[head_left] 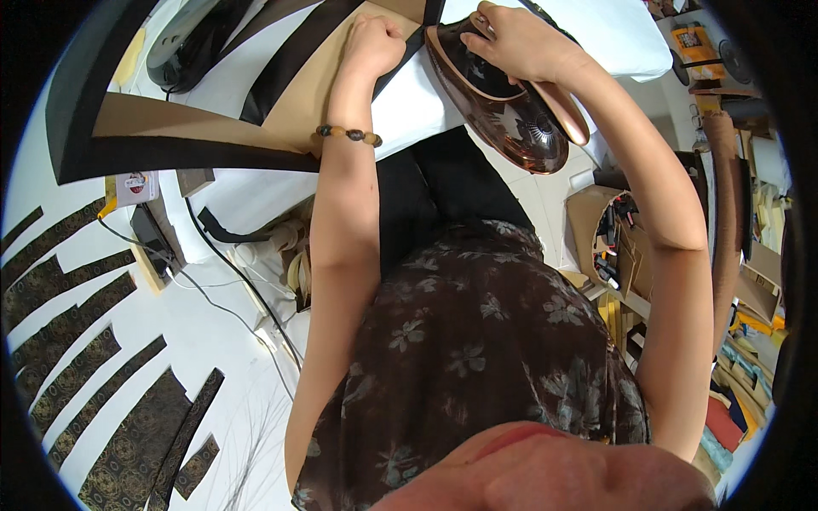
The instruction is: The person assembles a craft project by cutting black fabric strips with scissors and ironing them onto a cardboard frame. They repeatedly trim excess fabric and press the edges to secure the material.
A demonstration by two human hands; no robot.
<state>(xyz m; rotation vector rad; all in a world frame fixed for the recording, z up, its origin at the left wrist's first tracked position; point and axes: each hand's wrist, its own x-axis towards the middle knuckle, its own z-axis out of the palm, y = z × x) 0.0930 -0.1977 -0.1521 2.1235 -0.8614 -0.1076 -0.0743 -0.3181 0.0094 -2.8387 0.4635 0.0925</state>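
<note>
My right hand (524, 43) is wrapped round the handle of a glossy dark-brown iron (532, 140) with a copper-coloured trim. The iron is at the right end of a tan and black piece (298, 94), over a white padded surface (417, 111). On the tan part of that piece rests my left hand (375, 47), closed in a fist. Its fingertips are curled out of sight, so I cannot make out whether they grip anything. Black strips cross the tan piece, and a black-edged band (196, 136) of it reaches left.
At the upper left sits a dark glossy appliance (183, 47). Several patterned dark fabric pieces (136, 434) lie on white at the left. Cords (243, 277) hang beside the work surface. To the right are a container of pens and tools (609, 247), a brown roll (722, 187) and stacked materials (750, 375).
</note>
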